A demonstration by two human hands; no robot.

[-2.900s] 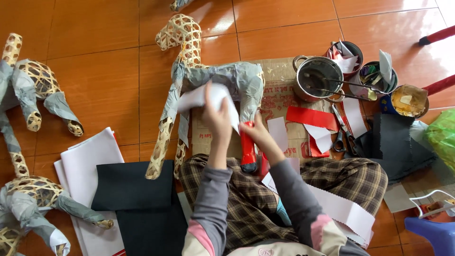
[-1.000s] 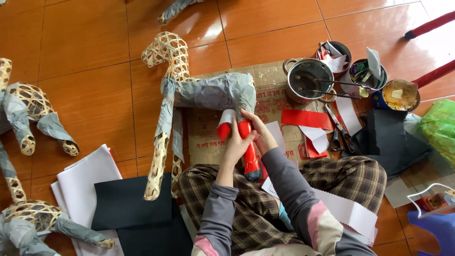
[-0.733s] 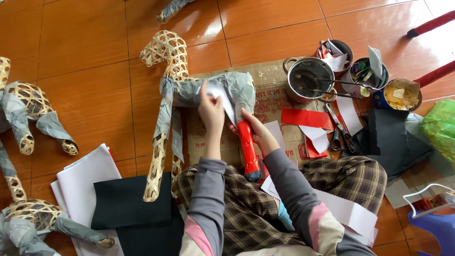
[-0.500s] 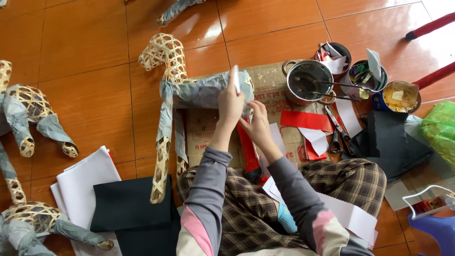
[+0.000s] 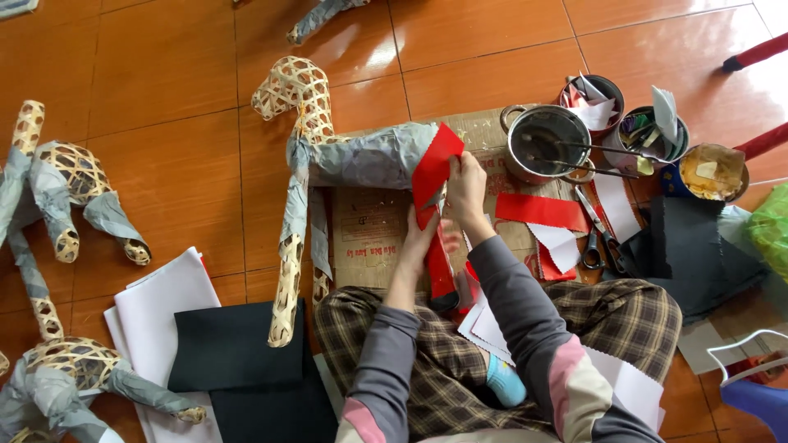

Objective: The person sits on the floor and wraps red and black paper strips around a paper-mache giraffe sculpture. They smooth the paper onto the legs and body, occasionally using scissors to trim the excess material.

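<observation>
A woven bamboo animal frame [image 5: 300, 107], its body wrapped in grey paper [image 5: 369, 156], lies on the floor in front of my knees. A long red paper strip [image 5: 435, 164] hangs over the rear end of that body and runs down toward my lap. My right hand [image 5: 466, 184] pinches the strip near its top, against the grey wrapping. My left hand [image 5: 420, 238] grips the strip lower down, fingers around its edge.
Flattened cardboard [image 5: 369, 226] lies under the work. A metal pot [image 5: 546, 143], tins of scraps and brushes [image 5: 648, 135], scissors [image 5: 593, 242] and red paper pieces [image 5: 538, 209] sit right. Black sheets [image 5: 238, 353] and white sheets [image 5: 156, 299] lie left, beside more bamboo frames [image 5: 61, 176].
My left hand pressed a white-backed piece onto the grey body, then dropped lower. The strip now shows its red side, draped over the rear, with both hands on it.
</observation>
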